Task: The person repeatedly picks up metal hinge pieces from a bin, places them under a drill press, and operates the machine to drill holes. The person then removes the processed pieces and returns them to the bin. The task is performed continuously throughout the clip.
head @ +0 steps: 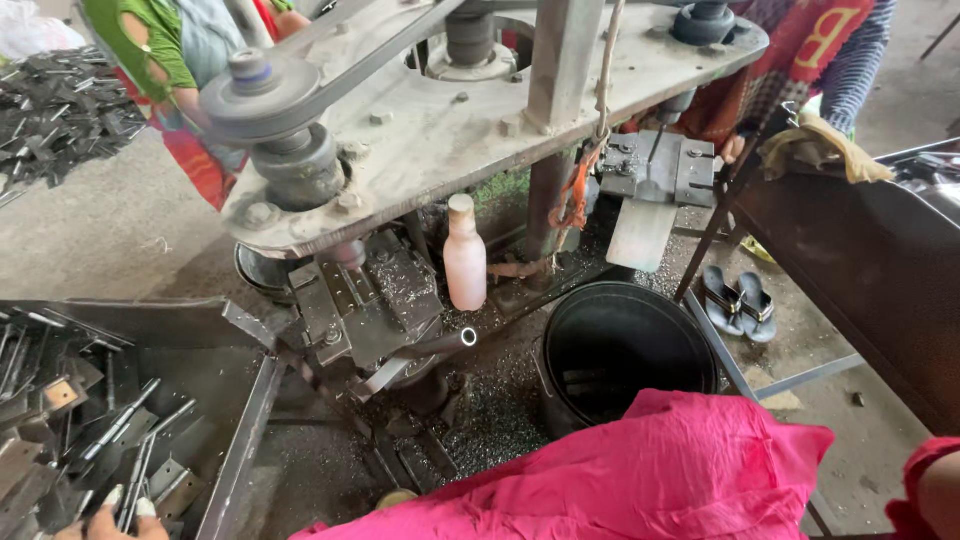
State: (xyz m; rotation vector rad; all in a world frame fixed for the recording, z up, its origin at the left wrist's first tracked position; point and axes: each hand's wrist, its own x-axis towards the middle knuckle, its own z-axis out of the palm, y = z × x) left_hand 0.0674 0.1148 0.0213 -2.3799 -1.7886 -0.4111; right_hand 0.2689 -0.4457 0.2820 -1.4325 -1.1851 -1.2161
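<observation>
While only the fingertips of the left hand (112, 518) show at the lower edge, resting on metal rods (125, 440) in the tray (240, 420), I cannot tell their grip; one black bucket (628, 350) holds a few rods; one pink bottle (465, 255); two sandals (738, 303); right hand unseen.

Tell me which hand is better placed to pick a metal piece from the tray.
Left, probably. The left hand already rests on the grey metal pieces in the steel tray; the right hand is out of view.
</observation>
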